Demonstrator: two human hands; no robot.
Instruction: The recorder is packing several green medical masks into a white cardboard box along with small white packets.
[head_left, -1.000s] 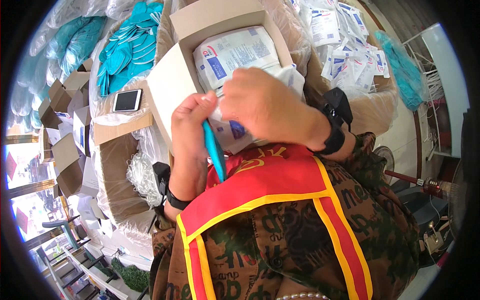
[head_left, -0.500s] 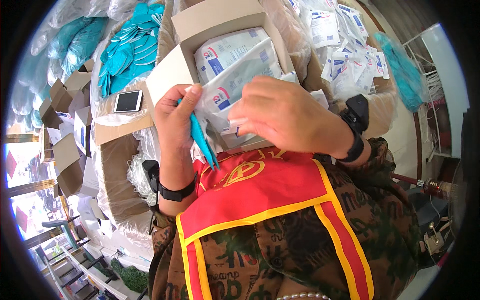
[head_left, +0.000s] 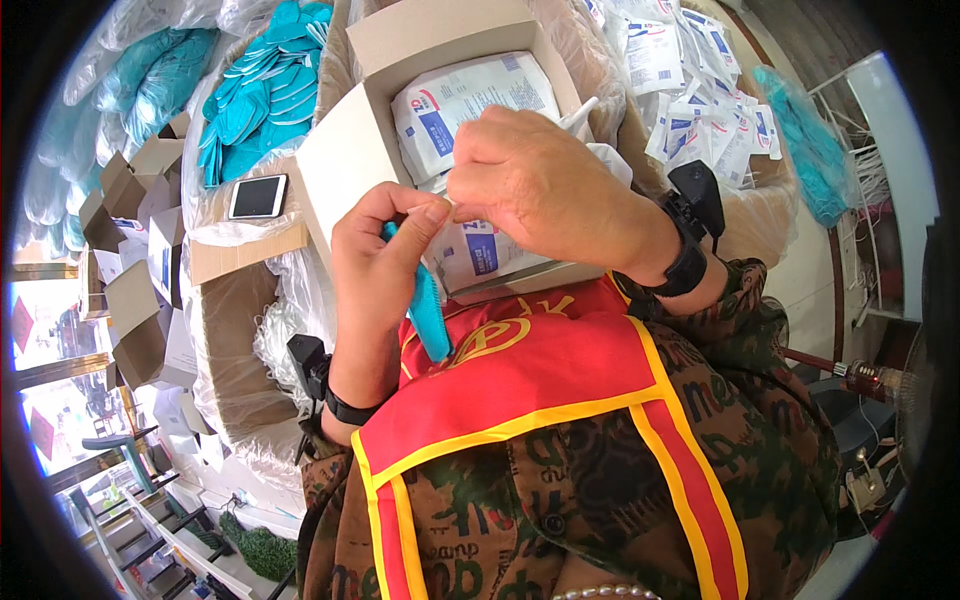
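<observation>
Left hand (head_left: 375,248) grips a teal piece (head_left: 428,316); right hand (head_left: 530,185) (fingertips hidden), grip unclear.

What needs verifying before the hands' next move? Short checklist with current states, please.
1. Left hand has the teal piece: ok, the piece hangs down from the hand.
2. Right hand contents known: cannot tell, the curled fingers hide whatever they may hold.
3. Carton open: ok, flaps spread.
4. White packets in the carton fully visible: not ok, the right hand covers part of them.
5. Phone clear of both hands: ok, it lies off to the left.
</observation>
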